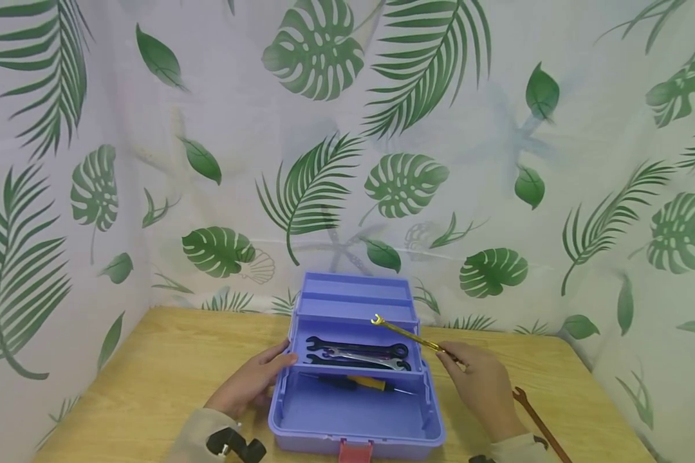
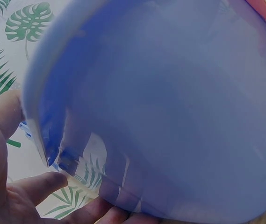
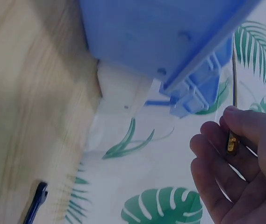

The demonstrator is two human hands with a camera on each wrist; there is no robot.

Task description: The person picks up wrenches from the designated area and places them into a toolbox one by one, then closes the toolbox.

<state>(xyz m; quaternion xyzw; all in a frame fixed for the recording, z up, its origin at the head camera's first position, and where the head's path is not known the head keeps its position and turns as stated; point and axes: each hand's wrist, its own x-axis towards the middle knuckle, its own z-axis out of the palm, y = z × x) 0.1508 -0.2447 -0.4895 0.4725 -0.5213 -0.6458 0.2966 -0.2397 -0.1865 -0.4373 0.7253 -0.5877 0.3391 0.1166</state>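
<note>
Left hand (image 1: 251,381) at left wall of blue toolbox (image 1: 353,413): gripping its side, thumb at the tray edge, other fingers along the outer wall. Toolbox lid is up. Upper tray (image 1: 353,370) contains a black wrench (image 1: 347,346) and silver wrench (image 1: 366,357), among others; screwdriver (image 1: 372,384) lies in the compartment below. Gold wrench (image 1: 408,333) spans tray's right part to right hand (image 1: 482,381), which pinches its near end; free open end over tray, pointing left. Copper-coloured wrench (image 1: 540,419) on table (image 1: 150,386), just right of right hand.
</note>
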